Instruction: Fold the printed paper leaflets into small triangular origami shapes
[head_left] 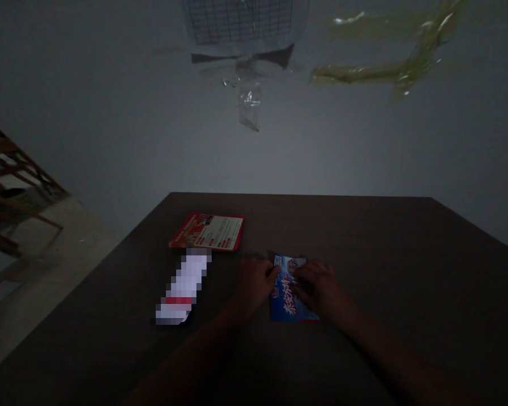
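Note:
A blue leaflet [288, 307] with red and white lettering lies on the dark table between my hands. My left hand [256, 280] is closed at its upper left edge, thumb and fingers pinching the paper there. My right hand [322, 285] rests on its right side, with bent fingers on the printed face and thumb apart from them. The fingertips of my right hand are dim against the print.
A red and cream printed booklet [220, 232] lies at the back left of the table [342, 225]. Nearer me is a phone [186, 285] with a blurred, lit screen. A taped wall [152, 141] stands behind; wooden furniture [8, 169] is at far left.

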Available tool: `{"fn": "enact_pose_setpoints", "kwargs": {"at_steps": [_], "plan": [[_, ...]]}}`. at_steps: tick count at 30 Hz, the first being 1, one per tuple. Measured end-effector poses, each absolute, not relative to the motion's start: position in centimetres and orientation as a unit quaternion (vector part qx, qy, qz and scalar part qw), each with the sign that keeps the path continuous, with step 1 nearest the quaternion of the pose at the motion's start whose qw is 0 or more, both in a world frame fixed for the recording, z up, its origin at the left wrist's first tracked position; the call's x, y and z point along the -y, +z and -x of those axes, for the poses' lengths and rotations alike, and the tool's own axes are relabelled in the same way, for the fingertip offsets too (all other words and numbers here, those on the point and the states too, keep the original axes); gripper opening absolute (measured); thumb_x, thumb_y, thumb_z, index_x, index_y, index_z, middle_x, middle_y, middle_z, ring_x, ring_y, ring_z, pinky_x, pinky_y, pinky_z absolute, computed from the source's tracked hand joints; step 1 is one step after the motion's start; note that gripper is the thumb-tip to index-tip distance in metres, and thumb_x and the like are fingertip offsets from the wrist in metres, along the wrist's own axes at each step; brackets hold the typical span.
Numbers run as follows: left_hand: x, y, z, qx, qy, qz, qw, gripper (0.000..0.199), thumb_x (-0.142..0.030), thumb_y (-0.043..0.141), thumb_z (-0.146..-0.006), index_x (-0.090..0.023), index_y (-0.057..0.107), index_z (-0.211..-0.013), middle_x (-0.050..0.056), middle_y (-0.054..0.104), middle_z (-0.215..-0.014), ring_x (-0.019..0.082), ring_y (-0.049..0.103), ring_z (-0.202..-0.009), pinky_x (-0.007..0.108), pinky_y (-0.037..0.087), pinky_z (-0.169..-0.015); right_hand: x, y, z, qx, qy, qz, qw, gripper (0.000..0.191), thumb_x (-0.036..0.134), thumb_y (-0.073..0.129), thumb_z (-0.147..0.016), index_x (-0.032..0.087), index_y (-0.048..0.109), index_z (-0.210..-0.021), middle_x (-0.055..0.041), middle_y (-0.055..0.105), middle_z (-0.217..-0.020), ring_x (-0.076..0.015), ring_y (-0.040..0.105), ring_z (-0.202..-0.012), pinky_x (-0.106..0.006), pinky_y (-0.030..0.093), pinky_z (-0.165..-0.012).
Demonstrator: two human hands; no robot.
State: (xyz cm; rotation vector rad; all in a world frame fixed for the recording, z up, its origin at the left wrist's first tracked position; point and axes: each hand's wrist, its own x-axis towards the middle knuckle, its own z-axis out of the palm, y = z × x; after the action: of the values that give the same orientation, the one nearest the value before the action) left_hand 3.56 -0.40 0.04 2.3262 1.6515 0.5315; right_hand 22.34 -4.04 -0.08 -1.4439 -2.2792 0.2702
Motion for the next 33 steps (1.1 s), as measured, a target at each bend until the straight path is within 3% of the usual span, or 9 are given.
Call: {"fn": "enact_pose_setpoints", "kwargs": {"at_steps": [5,9,17,27,33], "plan": [[0.9,0.7,-3.3,-0.578,0.186,-0.791,0.075,0.021,-0.035,0.051,-0.087,-0.018,0.064,-0.086,0.004,0.065,-0.079,0.02,0.058,-0.077,0.035,0.035,-0.074,4.3,0.4,-22.2,0.82,0.098,0.524,0.21,0.018,0.024,0.06,-0.081,0.021,0.064,-0.098,-0.0067,0.067,-0.096,-0.0246,0.055,-0.097,-0.039,0.036,-0.082],[2.1,1.2,-3.8,-0.545,0.188,-0.816,0.034,0.021,-0.03,0.049,-0.088,-0.015,0.059,-0.1,0.009,0.061,-0.098,0.025,0.053,-0.095,0.04,0.036,-0.083,4.3,0.4,-22.1,0.819,0.101,0.525,0.209,0.019,0.024,0.061,-0.081,0.021,0.063,-0.099,-0.0065,0.067,-0.096,-0.0243,0.054,-0.097,-0.039,0.036,-0.083],[3.6,0.5,-5.4,-0.407,0.143,-0.901,0.028,0.014,-0.014,0.051,-0.086,-0.015,0.063,-0.081,0.006,0.062,-0.089,0.02,0.053,-0.089,0.031,0.043,-0.082,4.3,0.5,-22.1,0.817,0.105,0.529,0.203,0.019,0.018,0.061,-0.079,0.019,0.065,-0.097,-0.0073,0.066,-0.094,-0.0246,0.055,-0.095,-0.038,0.037,-0.081],[3.1,0.3,-5.0,-0.387,0.139,-0.911,0.02,0.013,-0.016,0.052,-0.087,-0.015,0.064,-0.083,0.005,0.062,-0.087,0.019,0.053,-0.087,0.031,0.045,-0.08,4.2,0.7,-22.2,0.827,0.106,0.507,0.22,0.013,0.02,0.057,-0.082,0.019,0.065,-0.093,-0.007,0.068,-0.09,-0.0234,0.057,-0.094,-0.038,0.04,-0.083],[3.2,0.4,-5.0,-0.378,0.132,-0.916,0.012,0.014,-0.018,0.051,-0.088,-0.015,0.065,-0.085,0.006,0.062,-0.089,0.02,0.054,-0.088,0.033,0.043,-0.081,4.6,0.8,-21.9,0.828,0.107,0.503,0.221,0.03,0.018,0.046,-0.088,0.018,0.059,-0.115,-0.0098,0.067,-0.097,-0.0219,0.059,-0.092,-0.036,0.045,-0.083]]}}
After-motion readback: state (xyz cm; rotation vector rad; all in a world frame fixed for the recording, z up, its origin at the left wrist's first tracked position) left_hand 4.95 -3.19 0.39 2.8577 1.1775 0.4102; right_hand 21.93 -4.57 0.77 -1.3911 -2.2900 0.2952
